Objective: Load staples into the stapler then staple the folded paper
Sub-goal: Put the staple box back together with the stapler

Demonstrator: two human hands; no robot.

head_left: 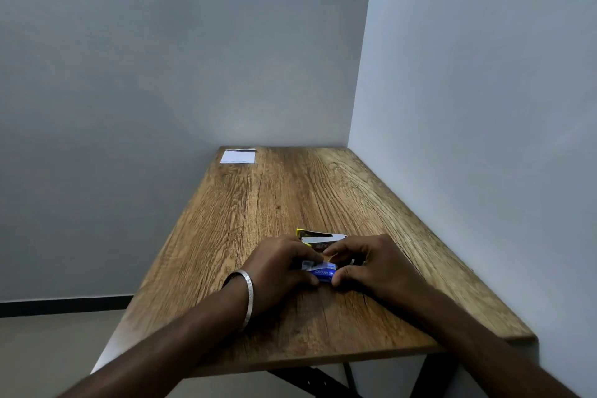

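Early stage, loading not yet begun: small blue cardboard staple box (320, 272) pinched between left hand (280, 265) and right hand (374, 263); yellow-and-metal stapler (319, 237) just beyond, seemingly open; white folded paper (237, 156) untouched at far-left corner of wooden table (290, 191)

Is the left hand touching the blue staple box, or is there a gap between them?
Touching. The head view shows the left hand with its fingers curled round the left end of the blue staple box, with no gap visible.
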